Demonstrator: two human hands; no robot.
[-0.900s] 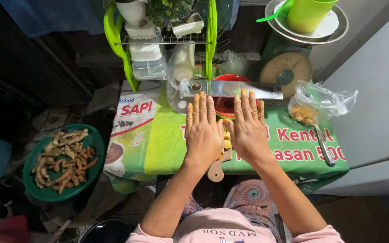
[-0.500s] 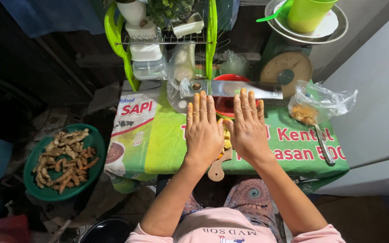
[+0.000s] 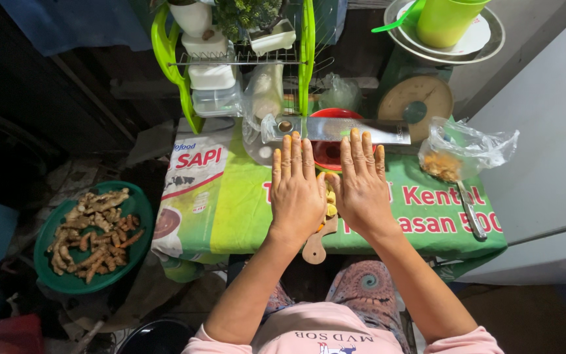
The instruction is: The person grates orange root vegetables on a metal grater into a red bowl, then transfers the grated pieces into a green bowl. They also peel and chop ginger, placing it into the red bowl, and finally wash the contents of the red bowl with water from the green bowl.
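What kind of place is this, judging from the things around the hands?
Probably a cramped home kitchen corner: a green dish rack with containers, a long metal blade over a red bowl, and a green plate of roots.

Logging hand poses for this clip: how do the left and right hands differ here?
The left hand lies flat left of the small wooden board, fingertips near the cleaver's hole end. The right hand lies right of it, fingertips on the blade's middle, over the red bowl. Both are palm down, fingers straight, thumbs nearly meeting above yellow pieces.
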